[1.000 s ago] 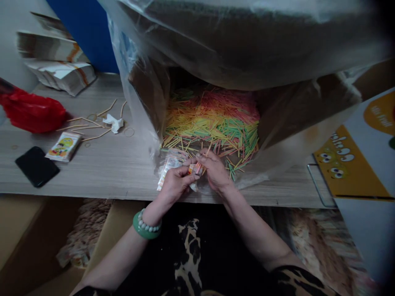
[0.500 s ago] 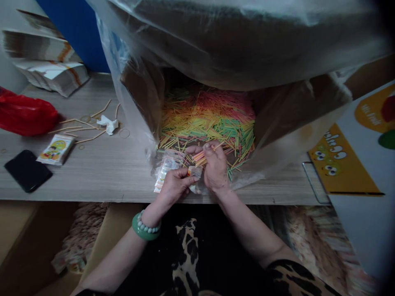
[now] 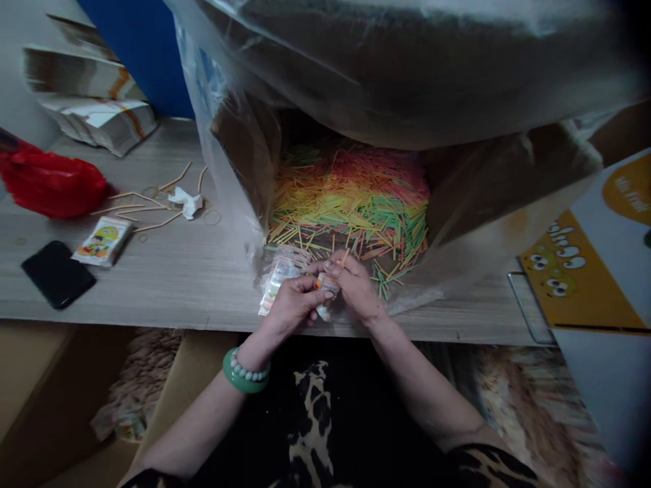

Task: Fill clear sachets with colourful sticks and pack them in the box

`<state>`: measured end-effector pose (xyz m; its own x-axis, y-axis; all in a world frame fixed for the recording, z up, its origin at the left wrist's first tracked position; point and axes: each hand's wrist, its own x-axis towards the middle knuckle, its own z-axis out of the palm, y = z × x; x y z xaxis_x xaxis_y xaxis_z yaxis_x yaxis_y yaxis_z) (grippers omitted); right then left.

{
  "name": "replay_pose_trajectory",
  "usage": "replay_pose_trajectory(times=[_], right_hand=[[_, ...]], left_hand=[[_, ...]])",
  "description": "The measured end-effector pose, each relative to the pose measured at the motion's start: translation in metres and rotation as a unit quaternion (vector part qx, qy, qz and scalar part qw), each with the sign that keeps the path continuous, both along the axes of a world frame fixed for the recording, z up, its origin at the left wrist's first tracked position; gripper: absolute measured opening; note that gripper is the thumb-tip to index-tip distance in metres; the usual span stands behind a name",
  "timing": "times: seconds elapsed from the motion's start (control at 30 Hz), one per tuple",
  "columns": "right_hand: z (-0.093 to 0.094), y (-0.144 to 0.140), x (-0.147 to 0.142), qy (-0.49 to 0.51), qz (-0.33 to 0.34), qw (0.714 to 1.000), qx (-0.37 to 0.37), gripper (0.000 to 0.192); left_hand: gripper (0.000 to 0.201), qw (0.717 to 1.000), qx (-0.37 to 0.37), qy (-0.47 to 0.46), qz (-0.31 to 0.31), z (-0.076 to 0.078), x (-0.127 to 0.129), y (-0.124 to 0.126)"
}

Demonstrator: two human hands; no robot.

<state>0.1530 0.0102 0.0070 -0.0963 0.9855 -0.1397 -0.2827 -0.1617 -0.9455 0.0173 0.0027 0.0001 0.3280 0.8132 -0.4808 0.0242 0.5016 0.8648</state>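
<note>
My left hand [image 3: 296,302] is closed, with thumb and fingers pinching a small printed plastic packet [image 3: 327,285]. Right beside it, my right hand [image 3: 356,285] curls at the mouth of the packet, fingers shut on thin coloured sticks. One orange stick end [image 3: 345,257] pokes up past its fingers; the others are mostly hidden. To the left of my hands lies a pile of flat printed packets [image 3: 285,270]. In front of them, a heap of thin yellow, green, orange and pink sticks [image 3: 350,190] spreads inside a plastic-lined cardboard box [image 3: 243,146] tipped toward me.
On the left of the table [image 3: 167,285] are a phone [image 3: 58,274], a carton pack [image 3: 103,241], a red bag [image 3: 55,183], crumpled tissue [image 3: 186,202], loose tan sticks and rubber bands. Stacked cardboard sleeves [image 3: 102,122] stand behind. A printed carton [image 3: 580,271] stands at right.
My right hand has come closer to the packet in my left hand. The bundle of sticks that stuck out of its fingers is now mostly out of sight. The view has shifted slightly.
</note>
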Motion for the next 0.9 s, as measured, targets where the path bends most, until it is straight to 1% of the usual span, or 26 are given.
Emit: replay_pose_trajectory(times=[0.07, 0.17, 0.2, 0.27, 0.33, 0.43, 0.5, 0.57, 0.63, 0.7, 0.8, 0.87, 0.9], right_hand=[[-0.002, 0.002, -0.001, -0.013, 0.024, 1.000, 0.005, 0.024], [-0.002, 0.004, -0.001, -0.038, 0.034, 0.998, 0.048, 0.023], [-0.002, 0.006, 0.000, -0.043, 0.036, 0.997, 0.060, 0.022], [-0.001, 0.007, 0.002, -0.043, 0.037, 0.996, 0.069, 0.022], [-0.001, 0.009, 0.003, -0.027, 0.030, 0.997, 0.064, 0.023], [-0.002, 0.010, 0.001, -0.013, 0.007, 0.999, 0.044, 0.024], [-0.002, 0.010, 0.000, -0.039, 0.023, 0.998, 0.047, 0.024], [-0.001, 0.009, 0.001, -0.075, 0.063, 0.993, 0.063, 0.025], [0.002, 0.007, 0.003, -0.076, 0.078, 0.992, 0.069, 0.027], [0.006, 0.004, 0.004, -0.049, 0.049, 0.995, 0.075, 0.028], [0.010, -0.002, 0.006, -0.021, -0.053, 0.993, 0.105, 0.025], [0.010, -0.004, 0.008, -0.043, -0.118, 0.985, 0.117, 0.022], [0.008, -0.004, 0.009, -0.070, -0.132, 0.982, 0.115, 0.020]], left_hand=[[0.034, 0.999, 0.040, -0.014, -0.017, 0.001, -0.001, 0.002], [0.036, 0.994, 0.099, -0.040, -0.023, 0.000, -0.003, 0.005], [0.036, 0.993, 0.100, -0.053, -0.017, 0.000, -0.004, 0.006], [0.035, 0.993, 0.079, -0.090, 0.002, -0.001, -0.006, 0.007], [0.034, 0.991, 0.058, -0.123, 0.019, -0.002, -0.006, 0.007], [0.032, 0.988, 0.047, -0.140, 0.043, -0.004, -0.002, 0.006], [0.033, 0.986, 0.053, -0.138, 0.073, -0.006, 0.000, 0.005], [0.032, 0.984, 0.066, -0.134, 0.097, -0.008, 0.001, 0.004], [0.029, 0.982, 0.075, -0.140, 0.099, -0.008, -0.002, 0.002], [0.026, 0.980, 0.087, -0.152, 0.094, -0.006, -0.007, 0.001], [0.025, 0.975, 0.131, -0.145, 0.110, -0.001, -0.022, 0.000], [0.025, 0.969, 0.170, -0.122, 0.134, 0.002, -0.037, 0.000], [0.024, 0.964, 0.189, -0.111, 0.152, 0.003, -0.046, 0.000]])
